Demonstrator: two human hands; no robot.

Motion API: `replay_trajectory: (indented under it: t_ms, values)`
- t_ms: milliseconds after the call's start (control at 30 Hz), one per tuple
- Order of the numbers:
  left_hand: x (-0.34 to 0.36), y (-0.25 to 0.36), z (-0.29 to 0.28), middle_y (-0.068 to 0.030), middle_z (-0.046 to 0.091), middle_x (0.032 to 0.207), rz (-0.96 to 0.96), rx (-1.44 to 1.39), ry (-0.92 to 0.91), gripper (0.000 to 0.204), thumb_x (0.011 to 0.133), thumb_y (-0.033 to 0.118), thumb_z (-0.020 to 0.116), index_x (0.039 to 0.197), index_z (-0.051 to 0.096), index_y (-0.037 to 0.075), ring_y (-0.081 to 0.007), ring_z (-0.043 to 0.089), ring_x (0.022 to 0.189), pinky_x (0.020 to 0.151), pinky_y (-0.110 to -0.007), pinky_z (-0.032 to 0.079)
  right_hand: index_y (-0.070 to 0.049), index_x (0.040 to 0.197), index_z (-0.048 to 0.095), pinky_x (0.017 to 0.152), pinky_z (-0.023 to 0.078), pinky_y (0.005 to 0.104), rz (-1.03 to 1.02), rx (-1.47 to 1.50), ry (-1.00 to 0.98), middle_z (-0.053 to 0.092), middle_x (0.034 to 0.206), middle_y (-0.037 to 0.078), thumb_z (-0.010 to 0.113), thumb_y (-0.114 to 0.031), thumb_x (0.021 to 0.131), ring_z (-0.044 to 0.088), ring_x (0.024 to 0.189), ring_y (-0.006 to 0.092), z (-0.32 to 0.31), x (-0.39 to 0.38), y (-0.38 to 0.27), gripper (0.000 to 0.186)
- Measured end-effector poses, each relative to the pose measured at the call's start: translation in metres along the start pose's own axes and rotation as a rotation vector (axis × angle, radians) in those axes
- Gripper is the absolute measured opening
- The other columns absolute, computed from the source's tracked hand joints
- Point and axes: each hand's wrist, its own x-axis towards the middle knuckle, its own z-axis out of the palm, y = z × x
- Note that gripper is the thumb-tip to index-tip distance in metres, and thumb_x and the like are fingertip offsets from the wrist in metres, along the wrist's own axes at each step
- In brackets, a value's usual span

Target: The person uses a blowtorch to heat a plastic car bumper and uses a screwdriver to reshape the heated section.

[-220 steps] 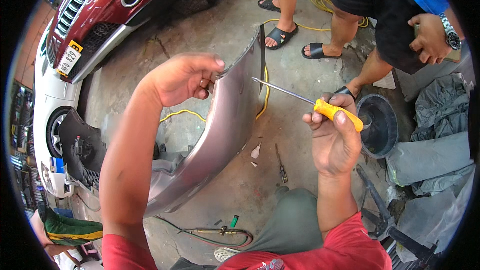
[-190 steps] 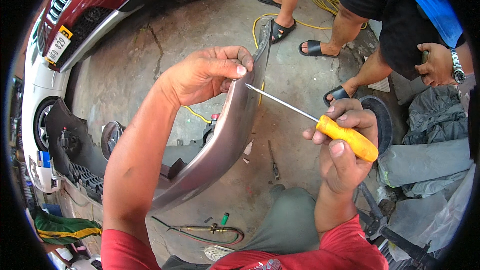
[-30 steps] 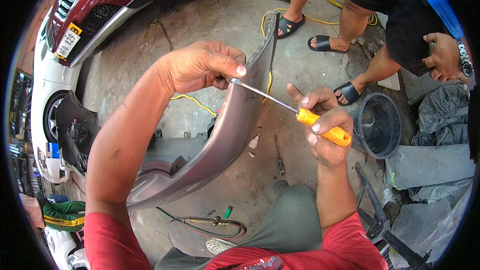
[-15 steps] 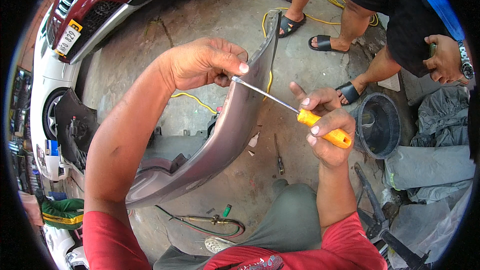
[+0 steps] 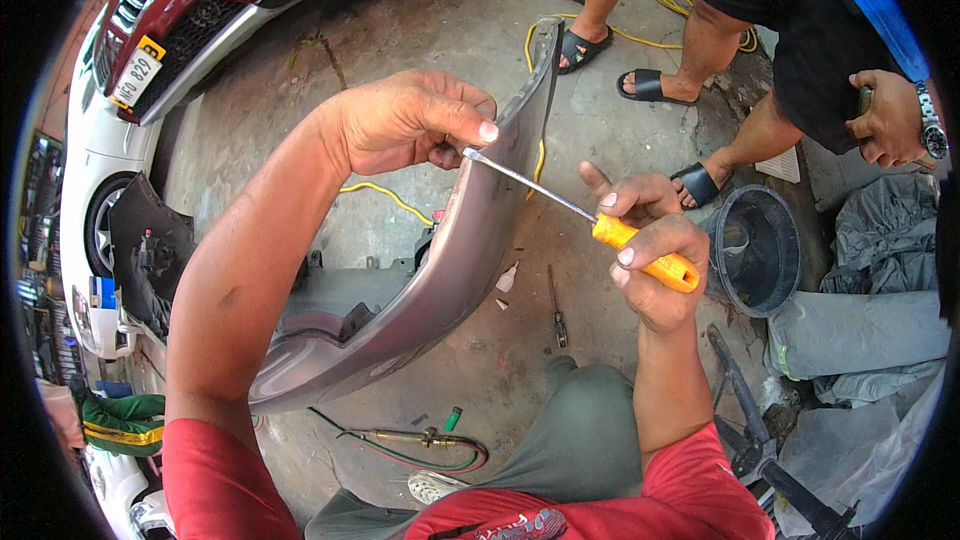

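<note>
A grey-mauve car bumper (image 5: 440,290) curves from the lower left up to a narrow tip at the top. My left hand (image 5: 415,125) is closed at its upper inner edge, thumb on the near side and the other fingers curled, partly hidden behind. In my right hand (image 5: 655,250) is a flat-blade screwdriver (image 5: 643,253) with an orange handle, the fingers wrapped round the handle and the index finger raised. Its metal shaft slants up and left across the bumper. The blade's tip lies at the bumper's edge, just below my left thumb.
Another screwdriver (image 5: 558,315) and a brass gas torch (image 5: 420,437) with hoses lie on the concrete. A black bucket (image 5: 755,250) and grey covers (image 5: 860,330) are at right. People in sandals stand beyond. A red vehicle (image 5: 190,20) and dark bumper piece (image 5: 150,250) are left.
Almost nothing differs. The screwdriver and my right hand have shifted very slightly left; my left hand stays at the bumper's edge.
</note>
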Motion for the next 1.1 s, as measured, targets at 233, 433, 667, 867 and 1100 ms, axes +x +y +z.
replay_trajectory:
  t_ms: [233,433,667,867,1100]
  values:
    - [-0.0003,0.0015,-0.0007,0.0045,0.058,0.071,-0.012,-0.010,0.003,0.029,0.086,0.026,0.081,0.075,0.057,0.012,-0.0069,0.054,0.065,0.062,-0.024,0.043,-0.009,0.093,0.072,0.125,0.032,0.0591,-0.011,0.001,-0.039,0.060,0.120,0.017,0.069,0.006,0.077,0.062,0.118,0.0270,0.0005,0.0009,-0.0030,0.022]
    - [-0.0007,0.0014,-0.0004,0.0056,0.054,0.070,-0.006,-0.004,0.006,0.032,0.085,0.028,0.081,0.074,0.055,0.014,-0.0080,0.051,0.066,0.063,-0.027,0.040,-0.008,0.095,0.070,0.125,0.031,0.0597,-0.014,0.076,0.029,0.059,0.122,0.018,0.068,0.006,0.078,0.062,0.118,0.0279,0.0033,-0.0008,-0.0041,0.022]
    - [-0.0004,0.0023,-0.0006,0.0062,0.052,0.070,-0.016,0.013,0.011,0.033,0.085,0.028,0.082,0.072,0.054,0.015,-0.0077,0.051,0.066,0.064,-0.026,0.039,-0.007,0.095,0.070,0.125,0.032,0.0600,-0.002,0.044,0.020,0.059,0.122,0.019,0.066,0.009,0.077,0.061,0.119,0.0277,0.0011,0.0001,0.0012,0.025]
    - [-0.0021,0.0032,0.0027,0.0063,0.054,0.069,-0.013,0.013,0.023,0.032,0.084,0.028,0.081,0.073,0.055,0.015,-0.0076,0.050,0.065,0.063,-0.026,0.037,-0.007,0.094,0.070,0.125,0.032,0.0598,-0.005,0.029,0.010,0.060,0.121,0.018,0.066,0.009,0.076,0.062,0.118,0.0277,0.0013,0.0001,0.0036,0.024]
    - [-0.0022,0.0048,0.0032,0.0063,0.054,0.068,-0.014,0.029,0.040,0.031,0.084,0.029,0.081,0.073,0.056,0.015,-0.0076,0.049,0.064,0.062,-0.026,0.035,-0.008,0.093,0.070,0.125,0.033,0.0596,-0.015,0.027,0.006,0.060,0.121,0.018,0.067,0.007,0.077,0.062,0.117,0.0274,0.0018,-0.0002,0.0006,0.022]
